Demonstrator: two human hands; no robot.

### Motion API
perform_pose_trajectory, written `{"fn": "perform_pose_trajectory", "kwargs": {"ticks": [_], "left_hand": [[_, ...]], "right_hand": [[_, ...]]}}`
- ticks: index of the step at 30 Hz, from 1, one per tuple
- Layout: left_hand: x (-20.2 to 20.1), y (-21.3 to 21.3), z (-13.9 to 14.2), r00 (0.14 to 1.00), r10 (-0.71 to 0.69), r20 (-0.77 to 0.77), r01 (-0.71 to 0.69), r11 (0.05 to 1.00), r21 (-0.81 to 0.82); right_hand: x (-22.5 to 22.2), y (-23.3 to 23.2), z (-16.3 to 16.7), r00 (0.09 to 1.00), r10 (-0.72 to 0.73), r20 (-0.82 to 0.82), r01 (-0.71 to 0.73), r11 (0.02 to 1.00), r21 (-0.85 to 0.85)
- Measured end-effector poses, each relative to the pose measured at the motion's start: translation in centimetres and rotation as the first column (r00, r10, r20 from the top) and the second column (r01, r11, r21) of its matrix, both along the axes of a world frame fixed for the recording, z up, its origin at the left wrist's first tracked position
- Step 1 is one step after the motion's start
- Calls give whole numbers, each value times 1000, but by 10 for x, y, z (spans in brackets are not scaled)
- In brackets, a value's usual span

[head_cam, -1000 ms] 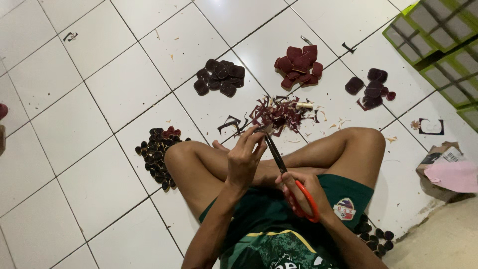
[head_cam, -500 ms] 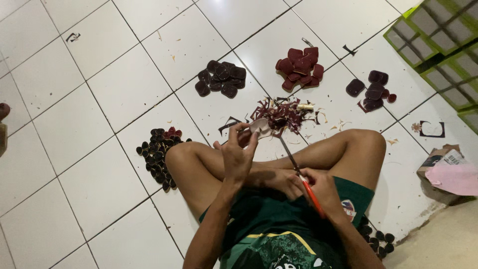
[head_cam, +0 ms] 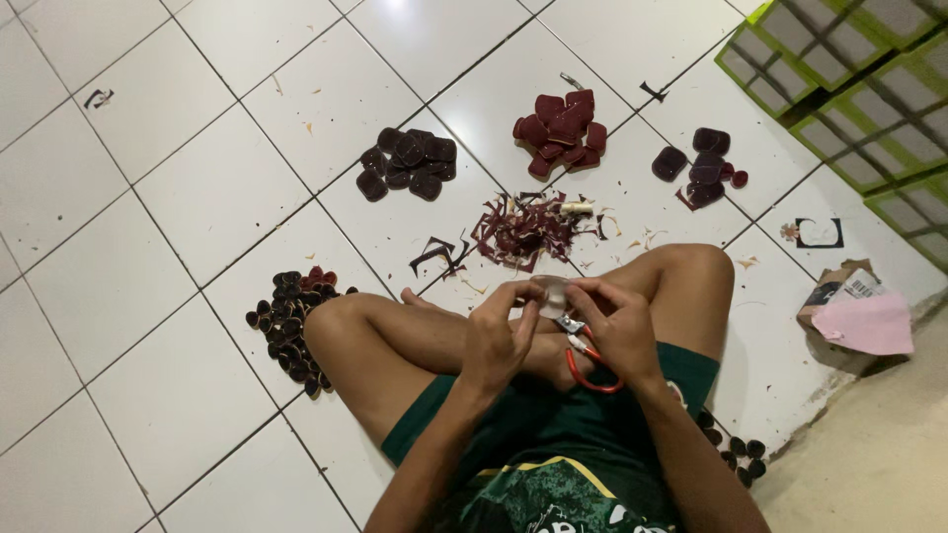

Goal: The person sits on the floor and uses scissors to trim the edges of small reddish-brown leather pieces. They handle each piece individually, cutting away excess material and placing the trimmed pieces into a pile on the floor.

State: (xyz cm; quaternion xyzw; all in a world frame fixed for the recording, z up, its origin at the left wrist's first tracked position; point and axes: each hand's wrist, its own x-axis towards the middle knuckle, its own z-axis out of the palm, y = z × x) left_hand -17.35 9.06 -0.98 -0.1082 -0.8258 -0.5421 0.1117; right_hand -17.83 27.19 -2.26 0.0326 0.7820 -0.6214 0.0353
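White tiled floor (head_cam: 148,296) fills the view; person sits cross-legged on it, knees spread L and R. Green-framed crates (head_cam: 849,89) stacked top right, contents not visible from here. Small cardboard box (head_cam: 839,286) w/ a pink sheet (head_cam: 869,324) by the right knee.

Piles on the tiles, well apart from each other: dark brown rounded pieces (head_cam: 407,163) upper centre, dark red pieces (head_cam: 561,130) just right of those, a few purple-brown ones (head_cam: 703,166) further right, small dark pieces (head_cam: 288,321) heaped beside the left knee, a few more by the right hip (head_cam: 736,454). Heap of red trimmings (head_cam: 525,229) lies straight ahead of the hands, near the shins.

Both hands meet over the lap. Left hand (head_cam: 499,336) pinches a small pale, see-through piece (head_cam: 553,296) at its left edge; right hand (head_cam: 617,331) closes on it from the right, so the piece sits between the two sets of fingertips, about equally near each. Its long axis: can't tell, too small. Red-handled scissors (head_cam: 588,360) hang from the right hand, handle loop low, blades pointing up toward the piece.
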Motion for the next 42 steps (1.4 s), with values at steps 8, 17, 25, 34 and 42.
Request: {"fn": "perform_pose_trajectory", "kwargs": {"ticks": [8, 17, 25, 34, 42], "left_hand": [[6, 17, -14, 982, 180, 57, -185, 978, 102], [1, 13, -17, 889, -12, 459, -216, 870, 442], [4, 2, -1, 933, -136, 334, 1, 928, 372], [1, -2, -7, 997, -19, -75, 12, 996, -91], [4, 0, 0, 938, -200, 282, 10, 831, 556]], "right_hand": [[4, -20, -17, 990, -132, -39, 127, 984, -124], [4, -12, -26, 996, 17, -82, -35, 973, -228], [6, -22, -18, 976, -192, -99, 196, 980, 27], [-5, -7, 5, 782, 330, -530, -146, 922, 359], [-2, 6, -22, 975, 121, -187, -177, 930, -322]]}}
